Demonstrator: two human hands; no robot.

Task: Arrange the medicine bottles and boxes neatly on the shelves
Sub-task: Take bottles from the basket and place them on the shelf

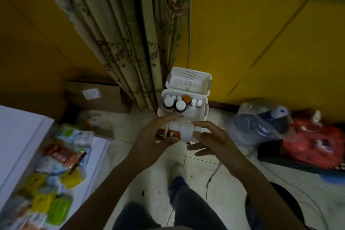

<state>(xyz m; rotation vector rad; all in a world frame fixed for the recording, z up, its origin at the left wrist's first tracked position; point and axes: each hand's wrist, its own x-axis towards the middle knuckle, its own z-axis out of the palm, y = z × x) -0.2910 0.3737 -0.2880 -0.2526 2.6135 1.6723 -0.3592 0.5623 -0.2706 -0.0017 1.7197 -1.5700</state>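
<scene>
A person holds a white medicine bottle (183,132) sideways in both hands, just in front of a white basket shelf (206,112) whose middle tier carries several bottles. The left hand (153,136) grips its labelled end and the right hand (211,140) curls round the other. Next it likely needs turning upright and setting into the tier's free space.

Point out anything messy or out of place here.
The packets and boxes lie in a jumbled, overlapping heap on the white surface at left, none lined up. The white bottle lies sideways, held between left hand and right hand, while the bottles in the basket stand upright.
</scene>
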